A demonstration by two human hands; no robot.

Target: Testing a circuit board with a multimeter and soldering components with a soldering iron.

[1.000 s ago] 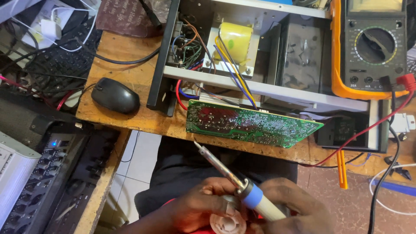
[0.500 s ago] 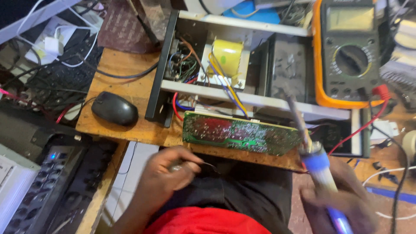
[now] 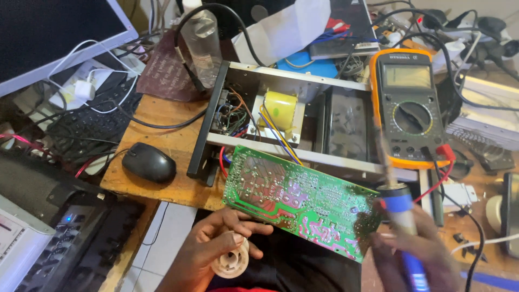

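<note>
two hands working at a green board on a crowded bench.
the left hand (image 3: 221, 240) is closed around a pale spool (image 3: 231, 261), just below the board (image 3: 300, 201). the right hand (image 3: 416, 254), blurred, grips a blue-handled iron (image 3: 399, 208) at the board's right edge, under the orange meter (image 3: 411, 108).

A wooden bench top (image 3: 162, 116) carries a black computer mouse (image 3: 148, 162) at its near left, an opened metal chassis (image 3: 303, 108) in the middle — and an orange multimeter (image 3: 409, 108) resting at the right.
</note>
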